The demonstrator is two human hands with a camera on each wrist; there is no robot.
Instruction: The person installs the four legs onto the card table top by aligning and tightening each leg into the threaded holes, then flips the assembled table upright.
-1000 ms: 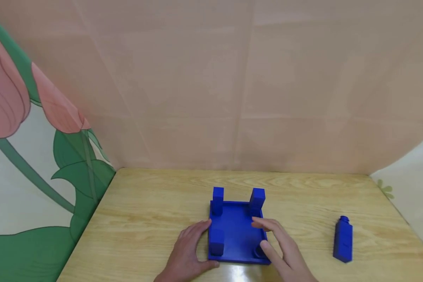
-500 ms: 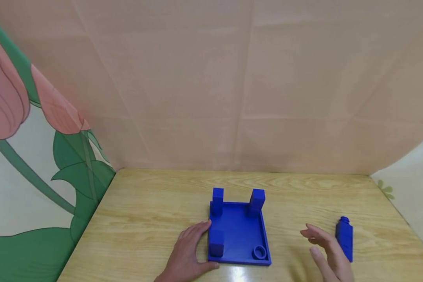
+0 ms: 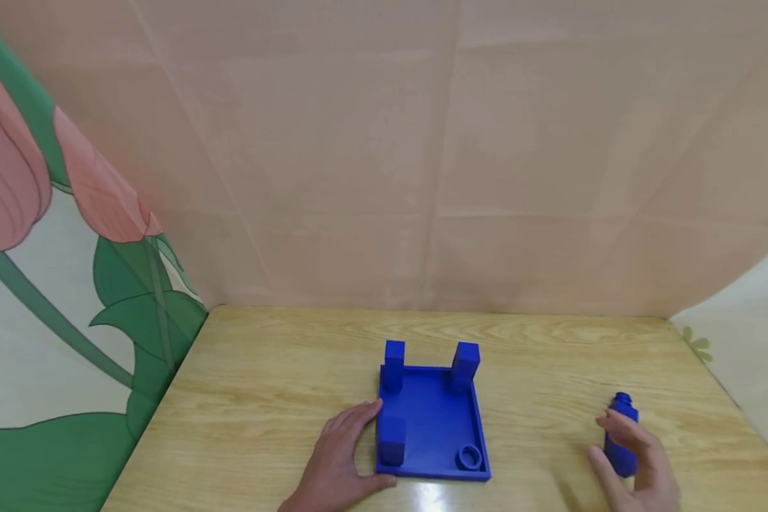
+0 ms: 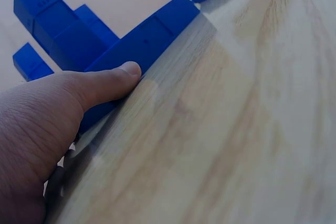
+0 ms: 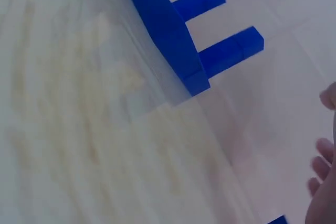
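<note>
Loose blue post lies flat on the table, out at about three o'clock of the tray, with its necked end pointing to twelve. What has just changed is your right hand: a second ago it was over the tray's five o'clock corner, then it crossed the gap, and now it is at the post. Your thumb and index finger are parted wide, with the post showing between them from above. You hold nothing there as far as can be seen, and whether a fingertip touches the post cannot be told.

Your left hand has not shifted; it grips the tray's seven o'clock corner, thumb along the six o'clock wall and fingers against the nine o'clock side. The tray sits where it was.

For the work, this seems to move your attention from the tray to the one piece lying apart. Standing posts fill the corners at seven, eleven and one o'clock, while the round socket at five is bare, uncovered since your right hand left it.
</note>
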